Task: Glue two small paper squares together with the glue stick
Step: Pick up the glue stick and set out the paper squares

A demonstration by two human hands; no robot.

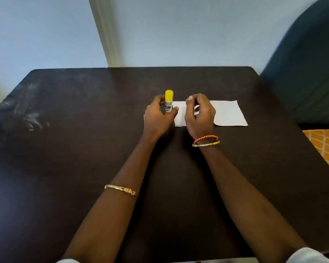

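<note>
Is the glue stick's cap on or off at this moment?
On. The glue stick stands upright in the left hand, its yellow cap closing the top; no glue shows.

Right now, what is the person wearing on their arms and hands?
Both forearms are bare, with pale grey sleeve edges at the bottom of the frame. The left forearm carries a thin gold bangle with small red stones. The right wrist has a twisted orange thread band and beside it a slim gold bangle. No rings or gloves are visible on either hand.
</note>
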